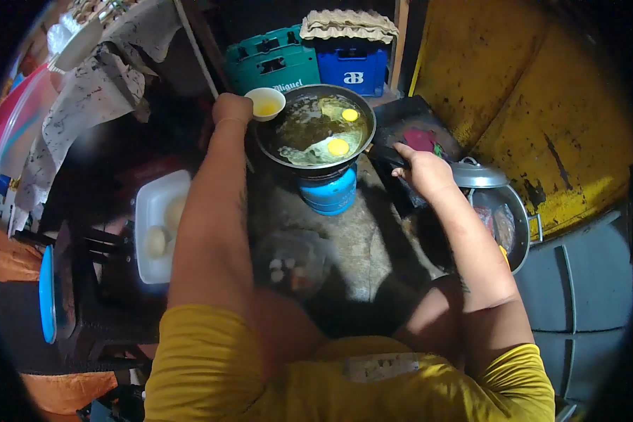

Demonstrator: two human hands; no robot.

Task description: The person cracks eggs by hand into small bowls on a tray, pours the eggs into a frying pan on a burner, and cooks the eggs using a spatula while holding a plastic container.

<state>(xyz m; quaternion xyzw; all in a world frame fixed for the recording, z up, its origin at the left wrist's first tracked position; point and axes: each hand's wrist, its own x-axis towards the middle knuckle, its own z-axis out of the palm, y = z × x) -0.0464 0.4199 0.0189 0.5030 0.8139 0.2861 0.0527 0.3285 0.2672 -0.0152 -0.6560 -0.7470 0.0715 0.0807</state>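
My left hand (231,111) is closed on a small white bowl (278,99) at the left rim of a frying pan (309,166). Inside the bowl lies a raw egg (265,107) with a yellow yolk. Two eggs, a nearer one (338,147) and a farther one (349,114), are in the oil in the pan, their whites spread around whole yolks. The pan rests on a burner above a small blue gas canister (329,192). My right hand (424,171) grips the pan's black handle (385,155) from the right.
Behind the pan stand a green crate (271,63) and a blue crate (352,67) topped with egg trays (348,26). To the right, a large pot (520,228) holds plastic-wrapped items beneath a tilted lid (478,174). A white tub (145,235) with round pale things sits left.
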